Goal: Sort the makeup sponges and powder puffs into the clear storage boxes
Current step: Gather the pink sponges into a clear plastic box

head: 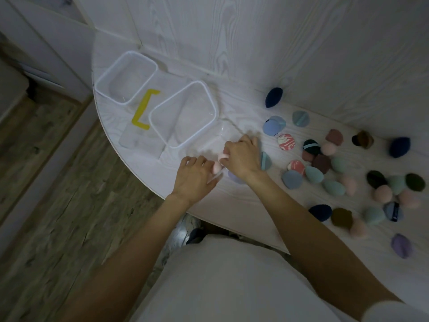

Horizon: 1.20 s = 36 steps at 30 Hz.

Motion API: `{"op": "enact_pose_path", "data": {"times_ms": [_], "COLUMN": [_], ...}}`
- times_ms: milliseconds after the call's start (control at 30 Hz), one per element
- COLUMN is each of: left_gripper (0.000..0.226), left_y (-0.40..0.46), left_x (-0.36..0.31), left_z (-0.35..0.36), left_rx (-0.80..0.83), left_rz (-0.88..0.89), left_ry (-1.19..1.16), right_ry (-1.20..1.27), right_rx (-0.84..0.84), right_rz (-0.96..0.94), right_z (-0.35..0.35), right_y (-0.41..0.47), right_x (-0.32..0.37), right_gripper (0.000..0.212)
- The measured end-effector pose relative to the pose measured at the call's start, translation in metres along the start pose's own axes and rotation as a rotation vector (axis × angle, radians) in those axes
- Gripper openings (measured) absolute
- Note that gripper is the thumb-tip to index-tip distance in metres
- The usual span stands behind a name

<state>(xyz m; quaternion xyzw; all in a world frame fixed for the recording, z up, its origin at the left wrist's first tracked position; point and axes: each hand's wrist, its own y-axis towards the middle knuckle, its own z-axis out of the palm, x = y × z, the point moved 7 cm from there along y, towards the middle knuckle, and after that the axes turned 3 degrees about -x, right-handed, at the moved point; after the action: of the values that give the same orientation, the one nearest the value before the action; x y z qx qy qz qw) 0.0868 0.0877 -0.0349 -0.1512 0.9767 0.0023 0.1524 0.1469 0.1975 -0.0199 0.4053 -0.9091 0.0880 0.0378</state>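
Two clear storage boxes with white rims stand on the white table, one at the far left (102,86) and one nearer the middle (210,98); both look bare inside. My left hand (195,176) lies near the table's front edge, its fingers curled round a pink sponge (217,168). My right hand (242,156) is just right of it and pinches another pink sponge (223,156). A lilac puff (234,178) peeks out under my right wrist. Several sponges and puffs in blue, teal, pink and brown lie scattered to the right, such as a navy sponge (274,96).
A clear lid with a yellow handle (145,110) lies between and in front of the boxes. A white panelled wall (301,54) backs the table. The table's curved edge (130,163) drops to a wooden floor on the left.
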Motion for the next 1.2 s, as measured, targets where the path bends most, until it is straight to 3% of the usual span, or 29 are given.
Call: {"op": "enact_pose_path", "data": {"times_ms": [133,267,467,567,700,800,900,1033,1200], "left_gripper": [0.058,0.067,0.061,0.061,0.06,0.06,0.06,0.059,0.056], "left_y": [0.005,0.012,0.014,0.013,0.009,0.006,0.006,0.007,0.006], "left_x": [-0.003,-0.006,-0.004,-0.006,-0.005,-0.008,-0.008,-0.007,-0.008], "left_z": [0.006,0.01,0.013,0.012,0.011,0.013,0.014,0.014,0.011], "left_rx": [0.094,0.084,0.091,0.099,0.06,0.049,0.056,0.051,0.018], "left_rz": [-0.043,-0.008,0.0,0.025,0.033,0.057,0.064,0.07,0.105], "left_ry": [-0.168,-0.164,-0.207,-0.212,-0.214,-0.202,-0.199,-0.192,-0.185], "right_ry": [0.102,0.163,0.337,0.364,0.363,0.33,0.341,0.429,0.785], "right_rx": [0.054,0.062,-0.275,-0.334,-0.066,0.18,0.337,0.107,-0.116], "right_rz": [-0.002,0.014,0.069,0.182,0.599,0.697,0.714,0.698,0.568], "right_z": [0.002,0.005,-0.03,-0.035,0.003,0.039,0.062,0.043,-0.005], "right_y": [0.0,-0.004,-0.043,-0.098,-0.181,-0.218,-0.234,-0.218,-0.15], "right_x": [-0.002,-0.009,-0.037,-0.081,-0.13,-0.133,-0.127,-0.12,-0.088], "right_gripper": [0.03,0.026,0.022,0.019,0.038,0.058,0.054,0.032,0.04]}}
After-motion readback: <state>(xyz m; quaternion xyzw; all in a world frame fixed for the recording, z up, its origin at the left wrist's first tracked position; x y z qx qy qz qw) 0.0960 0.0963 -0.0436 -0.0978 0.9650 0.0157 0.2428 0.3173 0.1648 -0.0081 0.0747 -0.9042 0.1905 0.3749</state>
